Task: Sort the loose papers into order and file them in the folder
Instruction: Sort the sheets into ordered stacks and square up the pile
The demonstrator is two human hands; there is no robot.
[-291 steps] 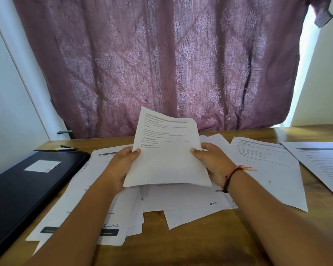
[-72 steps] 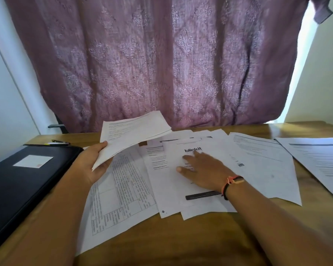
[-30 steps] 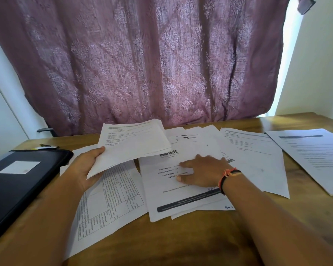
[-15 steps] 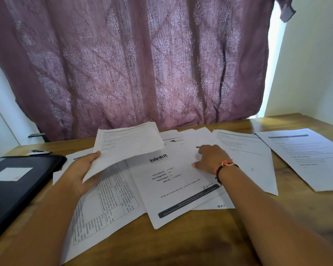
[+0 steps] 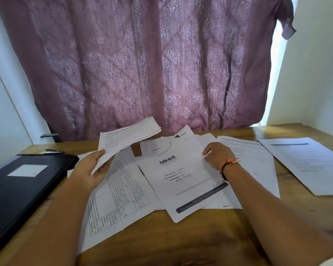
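My left hand (image 5: 93,167) holds a thin stack of papers (image 5: 129,138) lifted off the wooden table (image 5: 161,239), tilted up to the right. My right hand (image 5: 218,155) pinches the right edge of a white sheet printed "blinkit" (image 5: 181,181), which lies on top of other loose sheets. A sheet with a printed table (image 5: 115,200) lies under my left forearm. Further sheets (image 5: 258,162) spread to the right. The closed black folder (image 5: 13,187) with a white label lies at the left.
A separate printed page (image 5: 308,162) lies at the far right of the table. A pen (image 5: 53,151) rests behind the folder. A mauve patterned curtain (image 5: 152,64) hangs right behind the table's back edge. White walls stand on both sides.
My right hand has slid from flat on the "blinkit" sheet to its right edge and taken hold of it. The sheet has turned and shifted toward me. My left hand keeps its stack raised.
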